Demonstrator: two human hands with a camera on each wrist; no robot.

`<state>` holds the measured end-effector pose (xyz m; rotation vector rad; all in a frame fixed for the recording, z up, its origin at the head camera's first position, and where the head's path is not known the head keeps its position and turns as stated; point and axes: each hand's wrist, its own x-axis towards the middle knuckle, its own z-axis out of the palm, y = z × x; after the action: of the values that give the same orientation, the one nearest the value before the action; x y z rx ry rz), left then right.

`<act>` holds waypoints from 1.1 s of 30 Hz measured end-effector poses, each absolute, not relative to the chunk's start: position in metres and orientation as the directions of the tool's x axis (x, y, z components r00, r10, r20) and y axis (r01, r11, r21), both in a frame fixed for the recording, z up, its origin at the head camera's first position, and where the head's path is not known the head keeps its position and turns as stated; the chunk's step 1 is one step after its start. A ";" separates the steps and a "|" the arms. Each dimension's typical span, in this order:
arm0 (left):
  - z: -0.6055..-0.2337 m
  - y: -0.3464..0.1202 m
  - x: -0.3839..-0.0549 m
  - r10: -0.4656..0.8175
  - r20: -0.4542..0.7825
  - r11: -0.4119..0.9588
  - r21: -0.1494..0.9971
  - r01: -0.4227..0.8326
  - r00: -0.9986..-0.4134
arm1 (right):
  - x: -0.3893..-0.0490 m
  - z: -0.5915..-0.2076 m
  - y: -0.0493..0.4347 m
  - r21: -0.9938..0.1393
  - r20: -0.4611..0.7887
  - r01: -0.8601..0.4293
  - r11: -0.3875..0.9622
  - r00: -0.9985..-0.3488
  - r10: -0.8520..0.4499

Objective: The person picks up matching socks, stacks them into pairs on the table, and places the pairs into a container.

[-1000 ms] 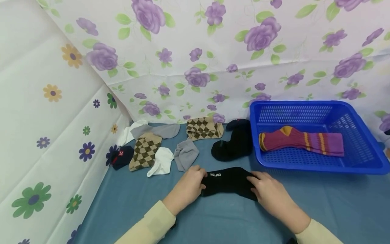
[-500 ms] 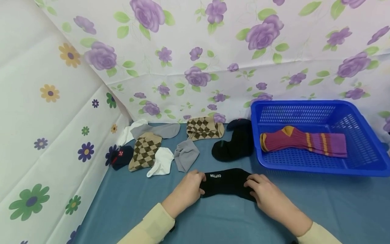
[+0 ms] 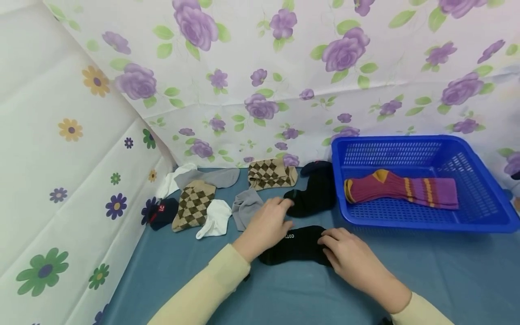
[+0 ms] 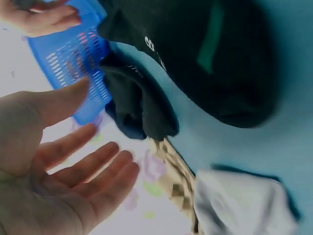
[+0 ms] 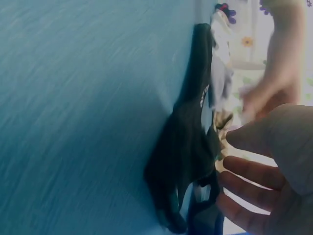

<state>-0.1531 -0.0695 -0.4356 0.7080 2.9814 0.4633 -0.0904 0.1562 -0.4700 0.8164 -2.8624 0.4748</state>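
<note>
The blue-covered table (image 3: pixel 276 298) is filling the lower view, and at its far right corner the blue basket (image 3: pixel 422 224) is standing, maroon-and-purple striped socks (image 3: pixel 400 189) lying inside it. Now the left hand (image 3: pixel 266 225) is hovering over the left half of the lettered black sock (image 3: pixel 298 248), holding nothing, thumb and fingers spread! The right hand (image 3: pixel 353 257) is hanging at that sock's right end, thumb and fingers parted too; I can't quite tell whether its tips are touching the cloth. The lettered black sock itself is lying flat mid-table, between the two hands. Just left of the basket, near the far edge, a bent black sock (image 3: pixel 317 196) is lying. One checked sock (image 3: pixel 194 205) is resting toward the left edge, another checked sock (image 3: pixel 272 172) along the far edge. By the far left corner a long grey sock (image 3: pixel 219 177) is stretching out, a crumpled grey sock (image 3: pixel 245 210) lying nearer mid-table. Beside it a small white sock (image 3: pixel 217 219) is lying, and close to the left edge a navy sock (image 3: pixel 164 212) is showing red letters.
</note>
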 end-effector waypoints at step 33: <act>-0.446 -0.057 -0.204 0.476 -0.133 0.857 0.291 0.426 -0.869 | -0.089 -0.475 0.163 -0.246 0.130 -0.463 0.852 -0.887 -0.444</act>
<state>-0.2037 -0.0565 -0.4459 0.6954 2.8324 0.3752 -0.0889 0.1627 -0.4754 0.7247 -2.9567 0.4191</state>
